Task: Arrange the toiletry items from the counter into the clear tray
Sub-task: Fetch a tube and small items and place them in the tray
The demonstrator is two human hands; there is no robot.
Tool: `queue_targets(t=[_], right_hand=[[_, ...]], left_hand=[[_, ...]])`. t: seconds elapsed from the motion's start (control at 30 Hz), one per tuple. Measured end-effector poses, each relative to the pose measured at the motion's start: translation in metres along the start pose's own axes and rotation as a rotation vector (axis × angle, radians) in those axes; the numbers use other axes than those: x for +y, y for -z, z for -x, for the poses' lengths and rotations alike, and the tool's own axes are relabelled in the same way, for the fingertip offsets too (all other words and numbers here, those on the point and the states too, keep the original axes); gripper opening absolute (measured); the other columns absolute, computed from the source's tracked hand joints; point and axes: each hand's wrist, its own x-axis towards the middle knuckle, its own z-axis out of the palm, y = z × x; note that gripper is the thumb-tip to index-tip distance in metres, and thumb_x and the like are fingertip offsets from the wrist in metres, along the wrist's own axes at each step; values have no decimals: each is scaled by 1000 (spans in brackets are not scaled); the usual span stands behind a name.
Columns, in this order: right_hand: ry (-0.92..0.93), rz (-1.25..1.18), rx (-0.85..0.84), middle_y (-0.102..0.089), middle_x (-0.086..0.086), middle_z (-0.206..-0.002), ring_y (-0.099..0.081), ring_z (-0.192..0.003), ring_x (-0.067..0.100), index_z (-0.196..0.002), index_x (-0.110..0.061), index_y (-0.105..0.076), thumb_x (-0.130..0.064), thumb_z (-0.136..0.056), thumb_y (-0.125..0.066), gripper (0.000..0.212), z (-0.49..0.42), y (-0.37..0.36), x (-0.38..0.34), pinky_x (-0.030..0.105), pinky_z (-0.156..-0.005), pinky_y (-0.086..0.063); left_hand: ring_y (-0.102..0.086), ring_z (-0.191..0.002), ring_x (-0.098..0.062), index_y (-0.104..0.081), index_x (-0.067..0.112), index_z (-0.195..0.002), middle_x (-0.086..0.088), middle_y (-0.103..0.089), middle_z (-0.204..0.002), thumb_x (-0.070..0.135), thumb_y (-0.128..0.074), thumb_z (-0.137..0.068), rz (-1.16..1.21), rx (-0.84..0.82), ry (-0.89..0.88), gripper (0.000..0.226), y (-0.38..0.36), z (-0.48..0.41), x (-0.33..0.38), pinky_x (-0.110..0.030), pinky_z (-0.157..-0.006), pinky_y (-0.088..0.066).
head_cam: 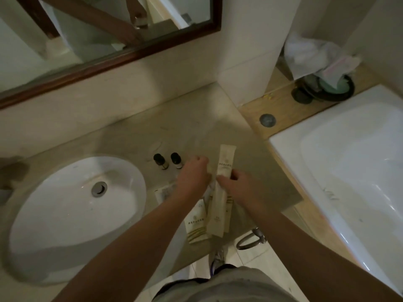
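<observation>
My right hand (238,185) pinches a long cream paper packet (226,160) near its middle, holding it above the beige counter (135,136). My left hand (194,174) is closed just left of it over something pale that I cannot make out. Below the hands lie more cream sachets: one long (216,216), one wider with gold stripes (196,223). Two small dark-capped bottles (161,161) (176,160) stand upright left of my left hand. A clear tray edge (162,192) shows faintly under my left wrist.
A white oval sink (72,214) fills the counter's left side. A wood-framed mirror (109,55) runs along the back wall. A white bathtub (349,171) lies to the right, with crumpled towels (314,55) on its wooden ledge. The counter's front edge is near my body.
</observation>
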Motion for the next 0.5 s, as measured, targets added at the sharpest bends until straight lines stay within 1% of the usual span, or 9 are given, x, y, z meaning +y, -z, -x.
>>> queue_targets(t=[0.07, 0.1, 0.17, 0.2, 0.27, 0.33, 0.4, 0.47, 0.5], right_hand=[[55, -62, -19, -70, -8, -96, -65, -77, 2, -111, -26, -67, -39, -88, -64, 27, 13, -9, -19, 20, -60, -50], [84, -99, -39, -70, -7, -97, -66, -79, 4, -111, -23, -67, -36, -89, -65, 26, 18, -17, -29, 20, -60, -50], [134, -143, -89, -73, -2, -98, -70, -81, 10, -112, -18, -68, -31, -88, -67, 27, 32, -39, -52, 24, -62, -54], [151, -142, -133, -73, -1, -98, -71, -82, 13, -112, -18, -68, -30, -88, -67, 27, 41, -53, -65, 28, -64, -57], [198, -116, -263, -73, -2, -100, -71, -85, 14, -109, -22, -68, -28, -88, -67, 22, 59, -88, -86, 34, -72, -59], [267, -33, -392, -73, -8, -99, -70, -89, 11, -100, -32, -67, -30, -88, -68, 13, 83, -133, -103, 32, -78, -57], [335, 80, -486, -71, -14, -88, -68, -82, 5, -87, -37, -66, -32, -86, -69, 6, 112, -185, -116, 24, -72, -54], [403, 152, -551, -67, -12, -70, -62, -63, 1, -78, -28, -69, -27, -83, -70, 5, 145, -240, -125, 18, -58, -48], [414, 158, -603, -66, -9, -66, -60, -58, 2, -77, -21, -72, -23, -83, -71, 6, 162, -267, -128, 18, -56, -46]], left_hand=[[-58, -93, -17, -58, 21, -115, 1, -59, -112, 24, -65, -84, 85, 38, 9, 31, 11, 23, -8, -28, -75, -49], [-59, -91, -16, -59, 23, -112, 3, -59, -110, 26, -66, -83, 137, 58, 21, 30, 17, 37, -17, -31, -76, -53], [-59, -88, -14, -58, 26, -109, 7, -58, -107, 31, -69, -81, 244, 99, 97, 31, 32, 69, -42, -36, -75, -57], [-59, -87, -13, -59, 27, -110, 8, -58, -107, 33, -69, -80, 273, 133, 147, 31, 41, 84, -58, -36, -75, -56], [-58, -87, -13, -61, 24, -111, 6, -59, -104, 35, -67, -81, 282, 228, 216, 32, 59, 115, -95, -34, -77, -54], [-59, -85, -15, -64, 18, -107, 2, -62, -98, 33, -66, -82, 291, 331, 279, 30, 77, 153, -136, -34, -76, -53], [-59, -78, -18, -66, 14, -100, -3, -63, -90, 29, -63, -80, 307, 444, 350, 25, 91, 197, -177, -35, -70, -52], [-59, -73, -22, -67, 10, -94, -6, -63, -84, 24, -61, -78, 337, 555, 430, 22, 100, 247, -220, -31, -66, -48], [-59, -76, -22, -66, 11, -95, -6, -63, -85, 24, -61, -78, 353, 576, 490, 21, 107, 274, -239, -28, -66, -45]])
